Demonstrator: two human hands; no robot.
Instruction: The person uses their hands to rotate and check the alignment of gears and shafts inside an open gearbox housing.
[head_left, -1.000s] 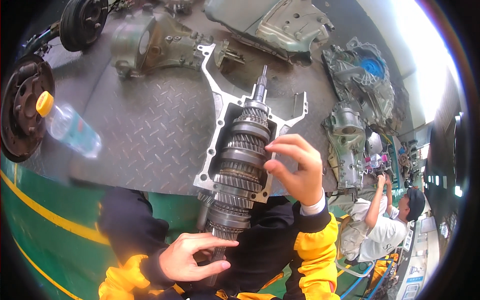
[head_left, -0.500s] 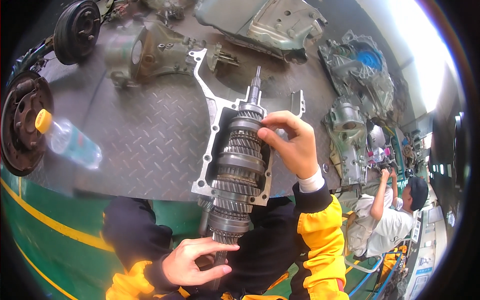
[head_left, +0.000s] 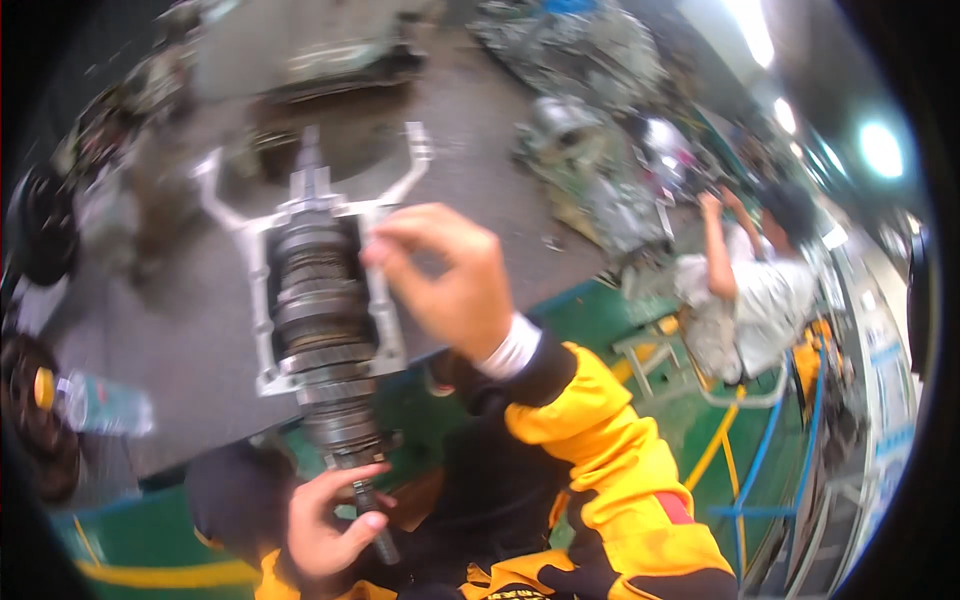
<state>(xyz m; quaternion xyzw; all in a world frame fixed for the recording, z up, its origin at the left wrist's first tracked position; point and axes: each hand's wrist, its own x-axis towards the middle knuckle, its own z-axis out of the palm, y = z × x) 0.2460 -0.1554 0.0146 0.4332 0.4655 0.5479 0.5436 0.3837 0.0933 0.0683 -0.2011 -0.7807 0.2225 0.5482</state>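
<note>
A long gear shaft [head_left: 325, 310], stacked with several toothed gears and rings, lies in an open grey metal gearbox housing half [head_left: 262, 340]. Its thin splined tip points away from me, and its near end sticks out past the housing toward my body. My left hand [head_left: 325, 525] is closed round that narrow near end, thumb on one side and fingers on the other. At the housing's right rim, my right hand [head_left: 450, 280] makes a pinch with thumb and forefinger close to the upper gears. Blur hides whether anything is between those fingertips.
A clear bottle with a yellow cap [head_left: 105, 405] lies at the table's left, near dark brake drums [head_left: 40, 225]. A large metal pan [head_left: 310, 45] is at the back. More gearbox castings [head_left: 590, 175] stand right. Beyond them sits a person in a light shirt [head_left: 750, 290].
The view has swung right, so the housing and shaft appear farther left and turned. My right fingertips have shifted from the upper gear ring to the housing's right rim. My left hand stays at the shaft's near end.
</note>
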